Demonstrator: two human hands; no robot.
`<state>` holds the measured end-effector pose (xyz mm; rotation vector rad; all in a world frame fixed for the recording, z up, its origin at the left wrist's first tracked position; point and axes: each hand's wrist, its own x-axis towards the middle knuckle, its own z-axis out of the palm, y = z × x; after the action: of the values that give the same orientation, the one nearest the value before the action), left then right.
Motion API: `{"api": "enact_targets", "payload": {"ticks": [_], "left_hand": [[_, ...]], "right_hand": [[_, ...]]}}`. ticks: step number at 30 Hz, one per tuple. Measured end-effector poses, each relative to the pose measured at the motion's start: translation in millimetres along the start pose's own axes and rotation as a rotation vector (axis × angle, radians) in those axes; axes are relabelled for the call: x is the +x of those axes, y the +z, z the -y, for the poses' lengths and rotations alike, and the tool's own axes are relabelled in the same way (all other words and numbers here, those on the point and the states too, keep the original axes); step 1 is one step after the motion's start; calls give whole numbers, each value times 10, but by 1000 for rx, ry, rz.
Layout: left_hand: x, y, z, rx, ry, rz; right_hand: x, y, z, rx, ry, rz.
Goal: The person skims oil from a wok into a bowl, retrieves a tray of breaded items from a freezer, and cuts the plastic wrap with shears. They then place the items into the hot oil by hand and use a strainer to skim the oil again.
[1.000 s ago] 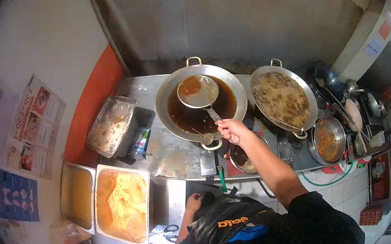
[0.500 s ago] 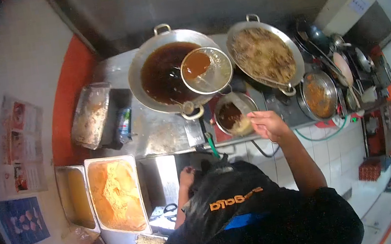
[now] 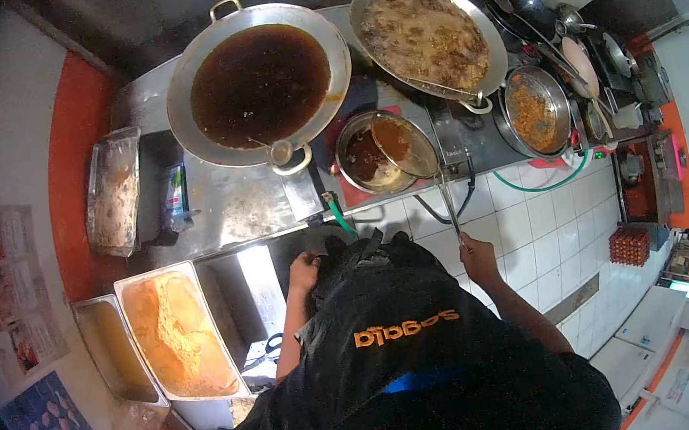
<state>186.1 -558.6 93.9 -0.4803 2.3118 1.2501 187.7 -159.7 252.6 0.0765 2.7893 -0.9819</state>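
Note:
My right hand (image 3: 478, 256) is closed around the long handle of a wire strainer (image 3: 405, 146). The strainer's round mesh, with brown liquid showing in or through it, lies over the right part of a metal bowl (image 3: 347, 171). Dark liquid and pale foam show in the bowl. My left hand (image 3: 306, 270) is low by the front of my apron, fingers curled; anything inside them is hidden. Behind the bowl to the left sits a wide wok of dark brown liquid (image 3: 260, 85), with a small round ladle (image 3: 281, 151) at its near rim.
A second wok (image 3: 495, 51) holds bubbling oil with food. To its right are a bowl of orange-brown crumbs (image 3: 536, 113) and stacked pans. At left stand a metal tray (image 3: 113, 193), a blue packet (image 3: 174, 192) and a tub of orange-tan powder (image 3: 181, 332). A green hose (image 3: 545, 187) hangs in front.
The strainer has moved from over the left wok down onto the metal bowl. My right hand has come lower, toward my body. The whole view has shifted.

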Motion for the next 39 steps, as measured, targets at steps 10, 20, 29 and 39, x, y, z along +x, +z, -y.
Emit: {"api": "enact_targets", "payload": {"ticks": [10,20,29,39], "left_hand": [[73,-162,-289,27,-6,2],[45,-132,-287,-42,26,-10],[-52,-202,-282,17,196,47],[510,70,272,-14,346,97]], "right_hand": [[-47,169,-301,-171,-148,-64],[42,116,-121,-181,-10,-26],[3,348,-297,-386,-19,175],[-17,357,-72,55,-49,-146]]}}
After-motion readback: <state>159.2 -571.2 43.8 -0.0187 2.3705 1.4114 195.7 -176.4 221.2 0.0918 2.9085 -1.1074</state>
